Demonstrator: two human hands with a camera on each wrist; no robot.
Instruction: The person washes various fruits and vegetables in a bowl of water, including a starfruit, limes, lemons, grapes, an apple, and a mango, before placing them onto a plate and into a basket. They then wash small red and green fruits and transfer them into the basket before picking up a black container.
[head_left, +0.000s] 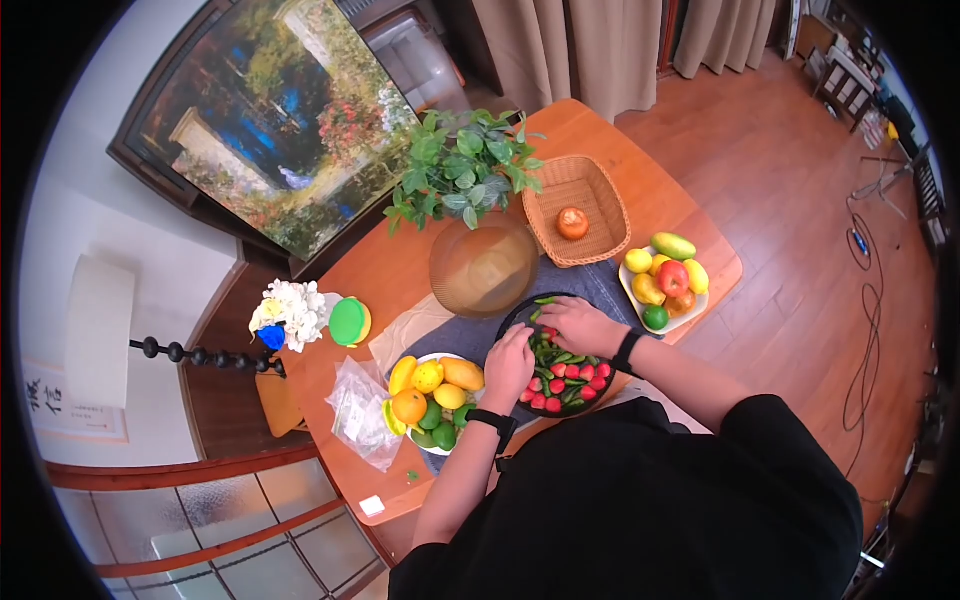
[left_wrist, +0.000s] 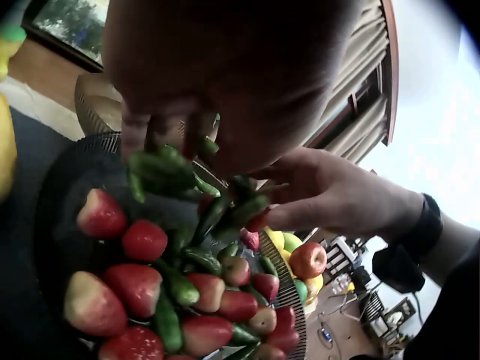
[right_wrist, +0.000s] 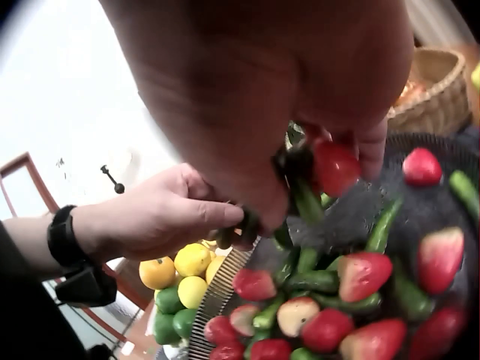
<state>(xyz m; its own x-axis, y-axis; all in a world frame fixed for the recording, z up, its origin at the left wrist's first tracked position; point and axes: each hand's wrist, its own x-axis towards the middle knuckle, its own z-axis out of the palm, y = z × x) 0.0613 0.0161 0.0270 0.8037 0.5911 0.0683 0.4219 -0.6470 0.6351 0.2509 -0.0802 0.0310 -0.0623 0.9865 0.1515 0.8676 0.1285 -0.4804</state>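
A round black ribbed tray (left_wrist: 67,184) holds red-and-white strawberries (head_left: 555,385) mixed with green peppers (right_wrist: 315,281). Over its far left side, my left hand (head_left: 512,365) has its fingers curled round several green peppers (left_wrist: 165,172), seen in the left wrist view. My right hand (head_left: 582,325) is just to the right, above the far part of the tray. In the right wrist view its fingers pinch a strawberry (right_wrist: 335,166) together with green peppers (right_wrist: 306,201). Part of the tray is hidden under both hands.
Left of the tray is a plate of mangoes, lemons and limes (head_left: 443,436), beside a plastic bag (head_left: 362,415). A fruit tray (head_left: 686,318) stands right. Behind are an amber bowl (head_left: 483,265), a wicker basket (head_left: 605,205) with one orange fruit, and a plant (head_left: 465,165).
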